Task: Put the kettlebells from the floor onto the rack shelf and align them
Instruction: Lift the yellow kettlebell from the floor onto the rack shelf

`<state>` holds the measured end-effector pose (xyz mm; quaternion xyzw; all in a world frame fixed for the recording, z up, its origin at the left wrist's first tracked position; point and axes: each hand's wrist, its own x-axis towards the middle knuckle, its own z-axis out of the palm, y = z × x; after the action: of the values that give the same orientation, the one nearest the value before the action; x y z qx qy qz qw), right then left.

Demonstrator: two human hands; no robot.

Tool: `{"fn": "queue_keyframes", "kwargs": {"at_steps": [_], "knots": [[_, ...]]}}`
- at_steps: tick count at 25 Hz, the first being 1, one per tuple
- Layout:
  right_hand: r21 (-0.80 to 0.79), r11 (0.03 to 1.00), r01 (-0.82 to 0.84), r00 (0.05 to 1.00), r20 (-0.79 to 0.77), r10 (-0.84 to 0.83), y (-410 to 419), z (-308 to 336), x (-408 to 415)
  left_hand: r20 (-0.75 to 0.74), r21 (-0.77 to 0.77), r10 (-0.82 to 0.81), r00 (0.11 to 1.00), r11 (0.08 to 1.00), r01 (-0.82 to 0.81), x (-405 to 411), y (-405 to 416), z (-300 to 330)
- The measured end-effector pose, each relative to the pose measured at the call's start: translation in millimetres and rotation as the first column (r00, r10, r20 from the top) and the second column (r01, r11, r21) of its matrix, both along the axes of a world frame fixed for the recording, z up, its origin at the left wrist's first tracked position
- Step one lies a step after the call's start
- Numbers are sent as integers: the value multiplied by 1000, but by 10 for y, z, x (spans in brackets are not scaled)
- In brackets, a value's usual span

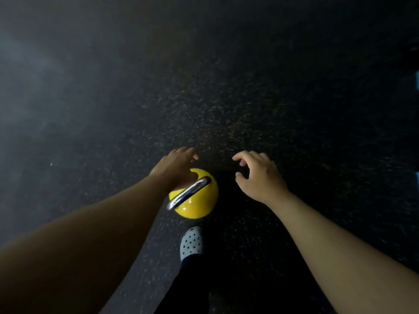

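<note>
We see first the dark rubber floor with small pale speckles (249,105), which fills almost the whole view and lies under and beyond the fingers of both hands. No rack shelf comes into the view.

Next are the two bare forearms, which enter from the lower corners and reach forward and down.

Then comes the round glossy yellow kettlebell (199,203) with a curved chrome metal handle (189,194). It sits on the floor, just under the left hand and to the left of the fingers of the right hand. The handle runs diagonally across its top, from the lower left up to the upper right.

The left hand (175,168) is over the far left part of the kettlebell. Its fingers (190,154) are spread loosely and point forward past the ball, and they close on nothing. The thumb comes down near the upper end of the handle; we cannot tell if it touches.

The right hand (260,177) is beside the kettlebell, apart from it, over bare floor. Its fingers are curled and open like a claw, with a gap between thumb and forefinger, and they hold nothing.

Smallest is the pale grey clog shoe with dark round holes (191,243), on the floor nearer to us than the kettlebell, behind both hands.
</note>
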<state>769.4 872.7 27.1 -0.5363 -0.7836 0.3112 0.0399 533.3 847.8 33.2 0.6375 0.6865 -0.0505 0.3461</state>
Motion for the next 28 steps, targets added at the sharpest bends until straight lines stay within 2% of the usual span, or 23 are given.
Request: {"fn": "queue_keyframes", "kwargs": {"at_steps": [4, 8, 10, 13, 16, 19, 22, 25, 28], "knots": [[-81, 972, -218, 971, 80, 225, -68, -504, -612, -67, -170, 135, 989, 975, -145, -342, -539, -625], [-314, 858, -407, 822, 283, 494, -180, -1121, -1073, -103, -317, 186, 977, 925, -209, -420, -976, -1314], [-298, 848, -438, 796, 310, 520, -209, -1333, -1155, -61, -321, 198, 978, 924, -207, -402, -1007, -1563], [-282, 851, -443, 824, 244, 510, -141, -1433, -1184, -10, -309, 248, 969, 920, -239, -359, -946, -1712], [-389, 832, -396, 834, 226, 503, -166, -1400, -1007, -20, -313, 129, 991, 941, -129, -195, -927, -1662], [-471, 835, -285, 905, 155, 397, -273, -1298, -448, -25, -286, -67, 997, 957, 57, 167, -706, -1483], [-522, 852, -47, 986, 112, 123, -402, -1114, 208, -7, -278, -317, 948, 912, 303, 658, -298, -1226], [-508, 843, 177, 984, 116, -137, -555, -867, 1034, 12, -233, -486, 874, 849, 475, 1476, -36, -958], [-406, 853, 329, 944, 144, -296, -698, -511, 1920, 57, -183, -583, 810, 792, 583, 2412, 50, -622]]}}
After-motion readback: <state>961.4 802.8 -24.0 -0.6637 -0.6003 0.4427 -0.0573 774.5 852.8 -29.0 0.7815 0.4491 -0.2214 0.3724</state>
